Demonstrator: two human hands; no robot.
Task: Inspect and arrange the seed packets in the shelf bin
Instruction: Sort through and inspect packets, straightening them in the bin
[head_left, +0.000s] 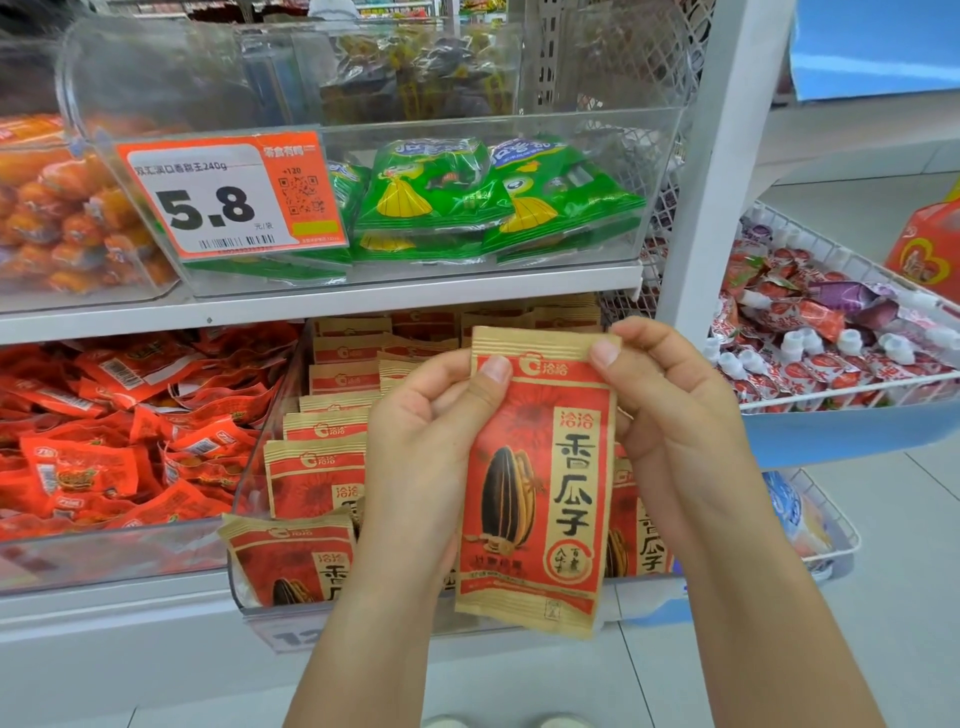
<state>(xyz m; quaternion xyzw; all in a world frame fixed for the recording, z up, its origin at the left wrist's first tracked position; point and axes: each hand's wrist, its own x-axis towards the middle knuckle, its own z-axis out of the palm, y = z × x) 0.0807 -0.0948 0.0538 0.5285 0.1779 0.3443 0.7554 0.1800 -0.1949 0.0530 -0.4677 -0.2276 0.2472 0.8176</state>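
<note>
A red and tan sunflower seed packet (540, 483) hangs upright in front of the lower shelf bin, its printed face toward me. My left hand (421, 457) pinches its upper left edge with the thumb on the front. My right hand (670, 410) pinches its upper right corner. Behind the packet, the clear shelf bin (249, 499) holds several rows of the same seed packets (311, 483) standing upright, and one packet (291, 561) leans against the bin's front wall.
A clear bin of small red snack packs (114, 436) sits to the left. Above, a clear bin (670, 171) of green packets (467, 197) carries an orange 5.8 price tag (228, 195). A white upright post (711, 171) separates wire baskets (852, 384) of pouches at the right.
</note>
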